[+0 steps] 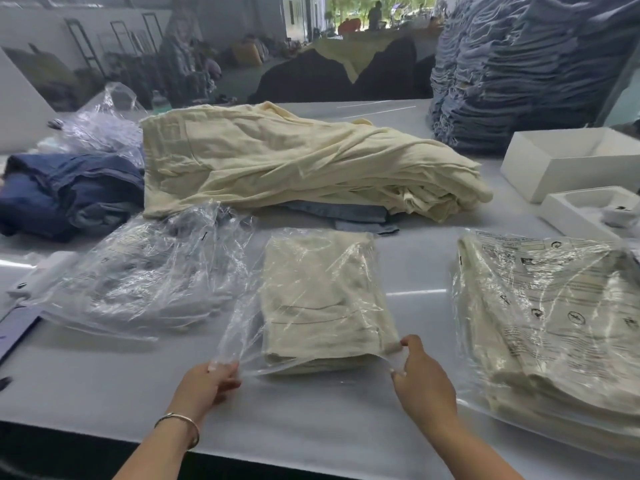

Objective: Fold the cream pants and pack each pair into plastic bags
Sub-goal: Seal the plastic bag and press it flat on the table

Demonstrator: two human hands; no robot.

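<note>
A folded pair of cream pants [322, 299] lies inside a clear plastic bag [249, 323] in front of me on the white table [104, 382]. My left hand [211, 382] pinches the bag's near left edge. My right hand [420, 372] pinches its near right edge beside the pants' corner. A heap of unfolded cream pants [294, 157] lies behind. To the right sits a stack of bagged cream pants [554, 323] with printed labels. Loose empty plastic bags [145, 271] lie to the left.
Dark blue garments [65, 192] are piled at the far left, and a tall stack of blue denim [519, 67] stands at the back right. White open boxes [568, 161] sit at the right edge. More crumpled plastic [104, 126] lies behind the blue garments.
</note>
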